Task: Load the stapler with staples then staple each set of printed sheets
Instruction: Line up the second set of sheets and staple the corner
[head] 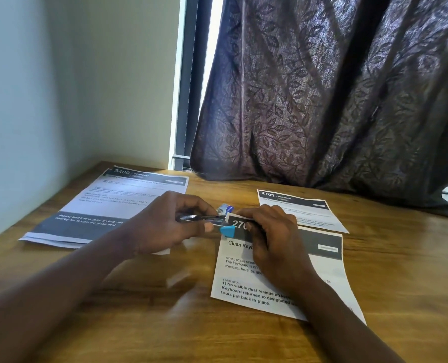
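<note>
Being light and floppy, the sheets (244,289) are held at the corner by the right hand (270,231), the rigid stapler (202,218) gripped mid-body by the left hand (165,224).

In front of me a brown wooden table (401,271) stands against a pale wall (73,87) at the left, and behind it a dark purple curtain (335,100) with leaf pattern hangs onto the tabletop, beside a dark window frame (189,87).

Entry, my own: left forearm (68,279) and right forearm (330,305), both showing bare along their whole visible length; left grip (165,226) and right grip (272,231), both showing bare, one thumbnail showing.
</note>
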Tool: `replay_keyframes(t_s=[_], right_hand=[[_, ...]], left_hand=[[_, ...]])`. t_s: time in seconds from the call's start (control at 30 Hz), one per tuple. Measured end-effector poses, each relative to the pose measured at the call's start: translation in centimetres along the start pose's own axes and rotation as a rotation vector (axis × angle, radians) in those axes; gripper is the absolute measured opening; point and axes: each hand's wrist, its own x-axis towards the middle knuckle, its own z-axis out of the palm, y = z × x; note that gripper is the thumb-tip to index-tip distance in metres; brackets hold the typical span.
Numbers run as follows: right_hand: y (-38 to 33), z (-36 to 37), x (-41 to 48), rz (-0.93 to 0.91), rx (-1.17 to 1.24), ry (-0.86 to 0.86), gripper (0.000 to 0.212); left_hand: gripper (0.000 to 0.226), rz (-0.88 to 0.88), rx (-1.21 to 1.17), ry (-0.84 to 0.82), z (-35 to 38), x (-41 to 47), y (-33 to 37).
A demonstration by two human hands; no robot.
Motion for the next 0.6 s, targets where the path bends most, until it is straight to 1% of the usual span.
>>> replay_keyframes(t_s=[0.1,0.23,0.4,0.6], right_hand=[[0.09,0.01,0.02,-0.006,0.006,-0.001,0.034],[0.17,0.07,0.08,-0.015,0.001,0.005,0.033],[0.09,0.04,0.06,-0.024,-0.003,0.009,0.031],[-0.07,0.1,0.0,-0.031,0.018,0.004,0.032]], left_hand=[[0.032,-0.005,0.029,-0.005,0.23,0.11,-0.04],[0.044,-0.007,0.041,-0.006,0.37,0.14,-0.03],[0.024,0.007,0.087,0.025,0.66,0.19,-0.27],[0.02,0.023,0.134,0.047,0.92,0.16,-0.42]])
